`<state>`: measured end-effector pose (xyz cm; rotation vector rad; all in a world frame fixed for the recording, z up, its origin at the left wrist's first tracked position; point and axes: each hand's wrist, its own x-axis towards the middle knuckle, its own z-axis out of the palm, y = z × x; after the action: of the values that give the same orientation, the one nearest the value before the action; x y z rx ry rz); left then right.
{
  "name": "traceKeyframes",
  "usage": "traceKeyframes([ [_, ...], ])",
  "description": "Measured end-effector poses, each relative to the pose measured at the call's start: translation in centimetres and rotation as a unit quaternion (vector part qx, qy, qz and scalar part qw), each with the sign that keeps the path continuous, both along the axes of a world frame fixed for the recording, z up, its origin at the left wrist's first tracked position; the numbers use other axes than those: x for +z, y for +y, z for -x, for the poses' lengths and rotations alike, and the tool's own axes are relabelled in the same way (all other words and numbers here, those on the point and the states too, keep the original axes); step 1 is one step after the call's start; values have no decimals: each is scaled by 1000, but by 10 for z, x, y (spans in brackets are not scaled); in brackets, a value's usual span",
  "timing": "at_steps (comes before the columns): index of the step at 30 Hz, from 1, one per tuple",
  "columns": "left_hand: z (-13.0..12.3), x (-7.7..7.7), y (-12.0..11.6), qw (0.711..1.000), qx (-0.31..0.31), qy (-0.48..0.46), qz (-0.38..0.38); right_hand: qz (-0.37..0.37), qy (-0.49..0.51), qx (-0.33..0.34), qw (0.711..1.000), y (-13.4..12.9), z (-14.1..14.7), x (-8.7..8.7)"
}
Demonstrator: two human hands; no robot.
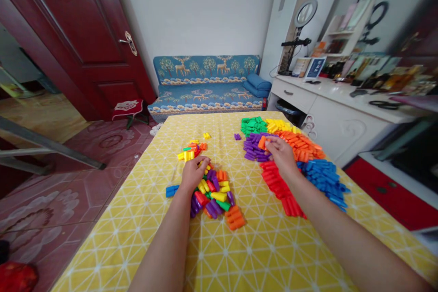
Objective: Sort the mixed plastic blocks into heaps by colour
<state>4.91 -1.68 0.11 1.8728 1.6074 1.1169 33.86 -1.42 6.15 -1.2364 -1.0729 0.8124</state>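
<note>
My right hand (280, 150) pinches an orange plastic block (262, 142) between thumb and fingers, above the purple blocks (255, 148). Around it lie heaps sorted by colour: green blocks (253, 125), yellow blocks (278, 125), orange blocks (303, 144), blue blocks (323, 180) and red blocks (278, 187). My left hand (194, 174) rests at the upper left of a mixed-colour pile (214, 196), its fingers curled down over the pieces. What sits under those fingertips is hidden. Beyond it are a few more mixed blocks (193, 148), and a blue block (171, 190) lies left of the wrist.
A yellow patterned cloth (226, 255) covers the table. Behind it stands a blue sofa (208, 84). To the right is a white dresser (328, 105) with a ring light (305, 13) and bottles. A small stool (128, 108) stands by the red door (78, 32).
</note>
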Motion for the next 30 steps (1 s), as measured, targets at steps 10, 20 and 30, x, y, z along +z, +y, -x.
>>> traceKeyframes([
  [10, 2, -2, 2, 1000, 2, 4, 10, 43, -197, -70, 977, 6, -117, -9],
  [20, 1, 1, -1, 1000, 3, 7, 9, 127, -291, -136, 939, 44, -171, 17],
  [30, 0, 2, -1, 1000, 17, 10, 10, -116, -377, 23, 919, 4, -21, 9],
])
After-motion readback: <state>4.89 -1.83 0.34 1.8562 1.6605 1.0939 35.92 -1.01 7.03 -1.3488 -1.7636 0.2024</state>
